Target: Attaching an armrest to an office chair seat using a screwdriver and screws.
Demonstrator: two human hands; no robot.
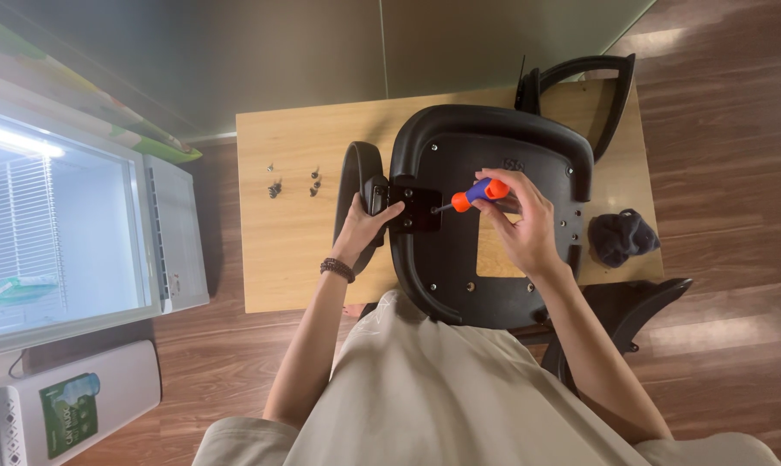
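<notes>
Right hand [521, 226] fingers clamp an orange-and-blue screwdriver [475, 195] against the black plastic chair seat [494, 164]; left hand [364, 226] fingers grip the black armrest [356, 177].

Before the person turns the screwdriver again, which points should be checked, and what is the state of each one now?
1. Right hand grips the screwdriver by its handle: ok.
2. Screwdriver tip reaches the armrest bracket: ok.
3. Tip seated in a screw head: cannot tell.
4. Left hand steadies the armrest at the bracket: ok.
5. Seat shell rests on the wooden table: ok.
6. Spare screws lie on the table beside the armrest: ok.
</notes>
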